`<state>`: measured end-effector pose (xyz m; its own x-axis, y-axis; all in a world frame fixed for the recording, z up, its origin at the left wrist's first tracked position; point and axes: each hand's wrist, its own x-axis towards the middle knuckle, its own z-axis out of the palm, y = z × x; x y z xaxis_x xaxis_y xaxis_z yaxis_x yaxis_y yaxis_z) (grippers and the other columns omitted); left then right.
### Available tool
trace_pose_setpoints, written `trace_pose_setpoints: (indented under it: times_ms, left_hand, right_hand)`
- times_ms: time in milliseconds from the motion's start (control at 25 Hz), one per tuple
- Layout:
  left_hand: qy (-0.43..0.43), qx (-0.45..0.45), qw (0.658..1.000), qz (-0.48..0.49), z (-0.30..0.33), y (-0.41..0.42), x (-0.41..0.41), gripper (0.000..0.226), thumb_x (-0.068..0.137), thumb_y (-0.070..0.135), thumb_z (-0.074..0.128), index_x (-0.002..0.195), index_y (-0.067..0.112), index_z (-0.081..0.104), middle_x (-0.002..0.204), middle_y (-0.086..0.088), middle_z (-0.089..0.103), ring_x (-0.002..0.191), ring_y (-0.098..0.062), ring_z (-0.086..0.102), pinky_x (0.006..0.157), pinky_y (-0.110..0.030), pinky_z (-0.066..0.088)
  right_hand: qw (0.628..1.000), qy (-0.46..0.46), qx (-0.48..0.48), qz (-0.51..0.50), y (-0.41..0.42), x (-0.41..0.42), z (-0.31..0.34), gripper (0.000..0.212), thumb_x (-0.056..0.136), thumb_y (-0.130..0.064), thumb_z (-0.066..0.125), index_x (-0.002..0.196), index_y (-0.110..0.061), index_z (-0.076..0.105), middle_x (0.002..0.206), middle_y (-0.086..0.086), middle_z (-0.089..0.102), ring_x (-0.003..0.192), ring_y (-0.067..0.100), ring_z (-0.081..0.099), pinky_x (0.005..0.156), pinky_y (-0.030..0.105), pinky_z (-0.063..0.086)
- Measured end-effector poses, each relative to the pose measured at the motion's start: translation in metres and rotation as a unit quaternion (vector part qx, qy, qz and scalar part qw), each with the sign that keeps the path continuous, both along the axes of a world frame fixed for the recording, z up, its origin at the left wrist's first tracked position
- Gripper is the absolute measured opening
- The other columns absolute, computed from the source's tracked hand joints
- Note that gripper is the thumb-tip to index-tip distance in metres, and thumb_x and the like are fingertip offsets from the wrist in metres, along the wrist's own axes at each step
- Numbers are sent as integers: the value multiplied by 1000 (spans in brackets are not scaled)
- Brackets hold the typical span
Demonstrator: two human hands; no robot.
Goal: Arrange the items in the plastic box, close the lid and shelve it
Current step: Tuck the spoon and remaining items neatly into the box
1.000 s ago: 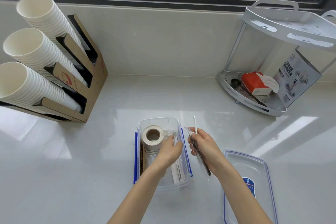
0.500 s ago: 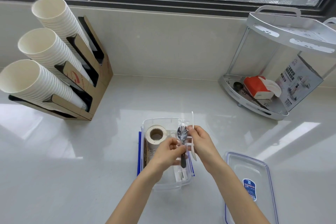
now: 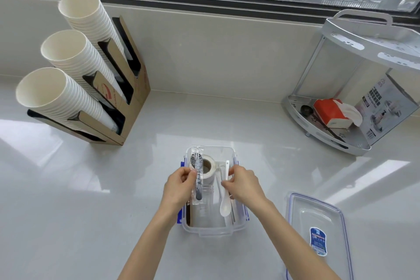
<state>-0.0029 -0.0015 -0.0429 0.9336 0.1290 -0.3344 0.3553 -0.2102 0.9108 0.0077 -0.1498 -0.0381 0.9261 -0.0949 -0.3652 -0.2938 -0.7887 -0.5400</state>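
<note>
A clear plastic box [image 3: 213, 231] with blue side clips stands open on the counter in front of me. Inside stand a roll of tape [image 3: 208, 169] and some flat packets along both sides. My left hand [image 3: 178, 186] grips a clear-wrapped dark spoon [image 3: 198, 177] above the box's left half. My right hand [image 3: 244, 185] pinches a white plastic spoon [image 3: 225, 198] over the right half, bowl end toward me. The box's clear lid [image 3: 318, 234], with a blue label, lies flat on the counter to the right.
A cardboard holder with three stacks of white paper cups [image 3: 75, 79] stands at the back left. A two-tier corner shelf [image 3: 354, 88] at the back right holds a red tissue pack [image 3: 329, 112], a dark scoop and a printed box. A window runs along the back.
Both hands held the two utensils together at the box's middle; now they have parted, the wrapped spoon going left with my left hand, the white spoon staying in my right.
</note>
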Motion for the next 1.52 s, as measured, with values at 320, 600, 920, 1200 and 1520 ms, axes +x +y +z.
trace_pose_setpoints:
  times_ms: [320, 600, 920, 1200, 1520]
  left_hand:
    - [1, 10, 1000, -19, -6, 3, -1, 18, 88, 23, 53, 70, 24, 53, 73, 1, 57, 62, -11, 47, 61, -26, 39]
    - [5, 35, 999, -40, -9, 1, 0, 8, 87, 20, 56, 81, 14, 56, 68, 2, 54, 57, -9, 47, 51, -18, 43]
    - [-6, 95, 990, -104, -2, -14, -1, 41, 88, 14, 51, 128, 7, 45, 72, 9, 48, 60, -4, 50, 46, -6, 45]
    - [-57, 201, 958, -195, -8, -42, -5, 47, 88, 12, 51, 132, 18, 36, 82, -4, 60, 68, -26, 62, 78, -41, 55]
    - [-43, 258, 940, -218, -17, -58, -14, 41, 88, 21, 52, 126, 11, 40, 116, -9, 57, 96, -32, 63, 78, -40, 53]
  right_hand:
    - [980, 31, -168, 98, 21, -3, -9, 29, 92, -7, 47, 120, 0, 46, 126, 20, 55, 116, 35, 53, 89, 38, 46]
    - [972, 44, -195, 119, 19, 1, -10, 37, 90, 0, 47, 127, 0, 41, 129, 19, 53, 120, 37, 51, 93, 39, 46]
    - [995, -51, -78, 37, -1, -1, -5, 37, 89, -7, 43, 125, -12, 49, 120, 12, 61, 109, 34, 56, 85, 37, 47]
    - [993, -50, 60, -84, -32, -12, -17, 28, 89, -21, 53, 115, -14, 56, 99, 2, 59, 89, 21, 57, 74, 28, 42]
    - [978, -29, 168, -121, -37, -15, -23, 26, 89, -19, 57, 114, -11, 57, 85, -3, 56, 84, 18, 57, 73, 30, 53]
